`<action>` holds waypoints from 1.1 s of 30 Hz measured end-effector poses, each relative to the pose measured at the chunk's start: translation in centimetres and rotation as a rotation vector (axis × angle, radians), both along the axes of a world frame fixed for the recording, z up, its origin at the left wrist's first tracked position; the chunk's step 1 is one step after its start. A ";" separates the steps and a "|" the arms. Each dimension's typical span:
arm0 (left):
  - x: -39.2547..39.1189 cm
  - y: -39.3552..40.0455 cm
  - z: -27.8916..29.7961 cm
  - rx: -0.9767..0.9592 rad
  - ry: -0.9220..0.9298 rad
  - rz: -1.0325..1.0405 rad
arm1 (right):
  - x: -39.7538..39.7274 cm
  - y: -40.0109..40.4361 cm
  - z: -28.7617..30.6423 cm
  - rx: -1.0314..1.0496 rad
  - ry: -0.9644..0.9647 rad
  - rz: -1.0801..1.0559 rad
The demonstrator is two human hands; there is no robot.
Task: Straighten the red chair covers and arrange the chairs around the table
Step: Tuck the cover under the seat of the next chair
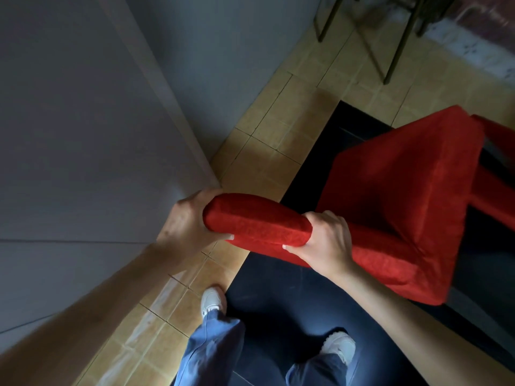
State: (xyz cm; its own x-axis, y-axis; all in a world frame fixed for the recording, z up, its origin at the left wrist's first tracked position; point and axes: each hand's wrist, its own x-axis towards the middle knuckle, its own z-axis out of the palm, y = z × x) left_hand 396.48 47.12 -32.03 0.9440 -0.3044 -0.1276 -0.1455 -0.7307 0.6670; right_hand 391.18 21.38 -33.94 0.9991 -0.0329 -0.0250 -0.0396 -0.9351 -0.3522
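Observation:
A chair in a red cover (pixel 395 190) stands in front of me, its seat to the right and the top of its backrest (pixel 259 222) nearest me. My left hand (pixel 186 221) grips the left end of the backrest top, fingers curled round it. My right hand (pixel 326 240) grips the same top edge further right, thumb under it. A second red-covered piece (pixel 496 135) shows at the right edge, partly hidden by the seat. The table is out of view.
A grey wall (pixel 83 135) runs close along my left. Tan floor tiles (pixel 278 135) meet a dark mat (pixel 292 316) under the chair and my feet. Thin metal legs (pixel 390 65) of other furniture stand at the top right.

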 end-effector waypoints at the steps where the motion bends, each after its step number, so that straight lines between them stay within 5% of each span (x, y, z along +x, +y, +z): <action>1: -0.1 0.1 0.0 -0.026 0.019 0.020 | 0.1 -0.2 0.4 -0.004 0.010 0.004; 10: 0.4 -0.6 -2.7 0.067 0.317 0.156 | 0.7 -2.5 3.0 0.004 -0.022 0.032; 25: 2.1 -4.5 4.2 0.137 0.209 -0.035 | -0.7 -6.2 6.9 0.029 -0.028 -0.055; 33: 4.9 -9.8 10.7 0.341 0.046 -0.269 | -2.2 -9.8 10.7 0.096 -0.036 -0.235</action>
State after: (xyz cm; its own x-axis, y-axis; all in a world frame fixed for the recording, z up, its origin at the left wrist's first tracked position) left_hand 401.42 37.35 -21.33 0.8279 -0.4715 -0.3037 -0.3363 -0.8507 0.4039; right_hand 388.93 11.58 -23.26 0.9647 -0.2633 -0.0034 -0.2373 -0.8639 -0.4444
